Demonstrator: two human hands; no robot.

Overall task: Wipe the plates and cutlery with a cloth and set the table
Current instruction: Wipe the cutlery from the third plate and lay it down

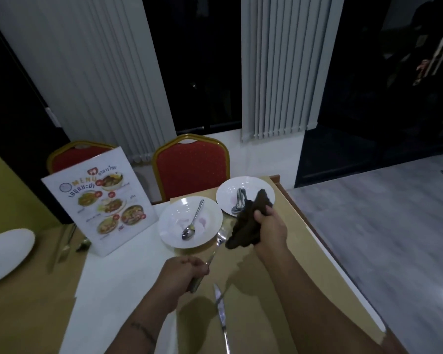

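Left hand (182, 270) fingers clamp fork (216, 245) handle, tines raised just right of spoon plate (189, 222); right hand (269, 226) fists dark cloth (248, 223), ready to wipe

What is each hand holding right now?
Left hand: closed on the fork by its handle.
Right hand: closed on the dark cloth.

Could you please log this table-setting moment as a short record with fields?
left hand: grips a fork by its handle
right hand: holds a dark cloth
near plate: a spoon lies in it
far plate: holds several pieces of cutlery
knife: lies on the table near the person
menu card: stands upright, left of the near plate
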